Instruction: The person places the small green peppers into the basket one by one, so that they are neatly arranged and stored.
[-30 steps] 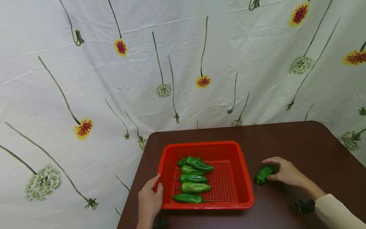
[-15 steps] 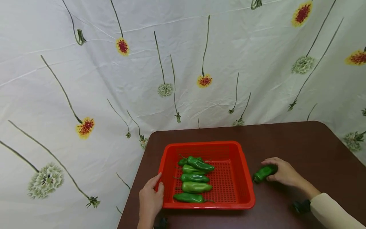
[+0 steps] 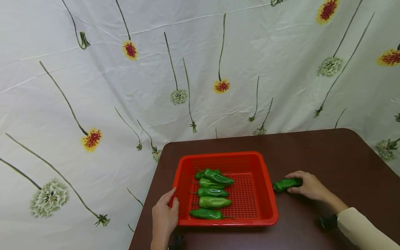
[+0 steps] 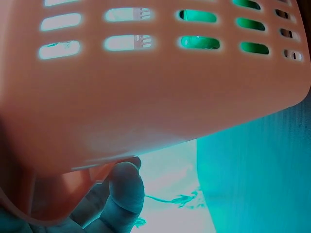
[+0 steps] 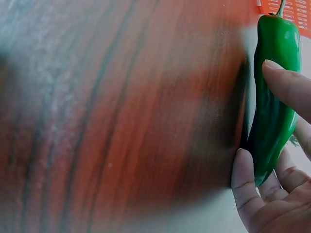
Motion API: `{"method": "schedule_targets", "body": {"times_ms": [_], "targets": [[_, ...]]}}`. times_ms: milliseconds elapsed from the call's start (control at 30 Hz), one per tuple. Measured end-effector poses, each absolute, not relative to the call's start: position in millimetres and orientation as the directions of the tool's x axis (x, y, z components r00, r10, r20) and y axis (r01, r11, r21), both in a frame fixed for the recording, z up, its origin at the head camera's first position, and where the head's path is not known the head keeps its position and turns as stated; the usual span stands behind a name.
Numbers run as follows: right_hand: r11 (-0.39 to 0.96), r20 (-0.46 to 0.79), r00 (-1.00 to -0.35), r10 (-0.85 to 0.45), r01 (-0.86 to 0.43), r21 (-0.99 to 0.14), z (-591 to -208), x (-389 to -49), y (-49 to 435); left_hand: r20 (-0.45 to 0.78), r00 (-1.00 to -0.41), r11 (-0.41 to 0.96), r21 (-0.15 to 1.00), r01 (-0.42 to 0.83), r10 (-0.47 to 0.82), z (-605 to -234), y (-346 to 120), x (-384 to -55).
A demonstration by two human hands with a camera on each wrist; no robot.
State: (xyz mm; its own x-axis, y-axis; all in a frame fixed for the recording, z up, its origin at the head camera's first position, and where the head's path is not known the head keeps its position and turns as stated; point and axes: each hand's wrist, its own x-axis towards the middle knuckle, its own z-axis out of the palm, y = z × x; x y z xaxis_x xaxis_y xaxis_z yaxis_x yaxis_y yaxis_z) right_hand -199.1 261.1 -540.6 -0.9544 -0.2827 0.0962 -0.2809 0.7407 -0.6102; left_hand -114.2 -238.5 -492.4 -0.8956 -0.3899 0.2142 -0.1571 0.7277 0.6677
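Note:
A red plastic basket [image 3: 231, 222] with slotted walls sits on the table, several green peppers [image 3: 215, 201] lying in its left half. At its left side my left hand [image 3: 164, 215] grips the rim; the left wrist view has its fingers [image 4: 127, 187] curled at the rim below the basket wall. To the right of the basket, my right hand [image 3: 309, 186] holds one more green pepper [image 3: 283, 184] between thumb and fingers, stem end toward the basket. Up close in the right wrist view, the long glossy pepper [image 5: 277, 48] has the thumb across one side and fingertips near its tip.
The dark brown table [image 3: 325, 149] extends behind and to the right of the basket. A white cloth [image 3: 200, 69] with a flower print hangs beyond its back edge. Inside, the basket's right half shows bare slotted floor [image 3: 245, 194].
The pepper in my right hand has swung from pointing toward me to lying almost sideways, its stem end now nearer the basket. My left hand stays on the rim.

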Motion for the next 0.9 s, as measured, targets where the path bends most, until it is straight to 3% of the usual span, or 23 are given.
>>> {"method": "schedule_targets", "body": {"times_ms": [900], "targets": [[0.733, 0.074, -0.98, -0.186, -0.188, -0.654, -532.7, -197.2, 269.9, 0.215, -0.901, 0.733, 0.664, -0.148, -0.378, -493.9, -239.8, -113.8]]}}
